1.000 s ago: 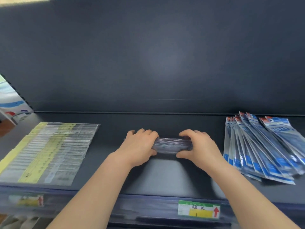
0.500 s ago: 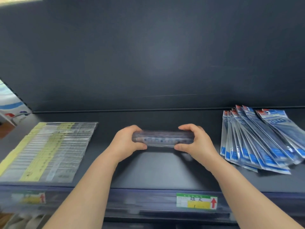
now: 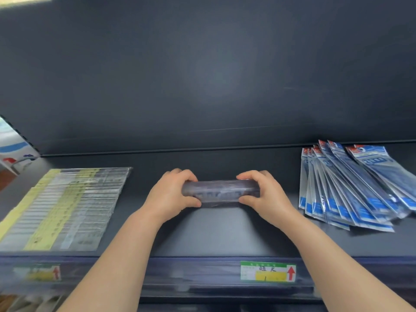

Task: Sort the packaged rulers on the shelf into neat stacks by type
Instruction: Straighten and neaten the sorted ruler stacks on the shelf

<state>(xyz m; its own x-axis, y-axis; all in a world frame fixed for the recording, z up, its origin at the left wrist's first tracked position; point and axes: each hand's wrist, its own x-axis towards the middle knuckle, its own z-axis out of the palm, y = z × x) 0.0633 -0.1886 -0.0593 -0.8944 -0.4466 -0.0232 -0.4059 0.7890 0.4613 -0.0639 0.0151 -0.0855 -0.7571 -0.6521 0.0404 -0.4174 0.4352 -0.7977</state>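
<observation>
Two hands meet at the middle of the dark shelf (image 3: pixel 220 235), each clenched on one end of a bundle of clear rulers (image 3: pixel 221 192) held crosswise, parallel to the shelf's front edge. The left hand (image 3: pixel 172 194) wraps the bundle's left end, fingers over the top and thumb underneath at the front; the right hand (image 3: pixel 264 195) mirrors it on the right end. Whether the bundle touches the shelf or hangs just above it cannot be told.

Toward the shelf's left edge lies a fanned row of yellow-labelled ruler packs (image 3: pixel 65 208), reaching almost to the front edge. Near the right edge, close to the back wall (image 3: pixel 202 75), a looser fan of blue ruler packs (image 3: pixel 351 188) spreads outward, its lower ends well short of the front lip.

Between these two groups the shelf surface is bare on both sides of the hands and in front of them. A price label (image 3: pixel 267 271) with a red arrow sits on the front rail, below the right forearm.
</observation>
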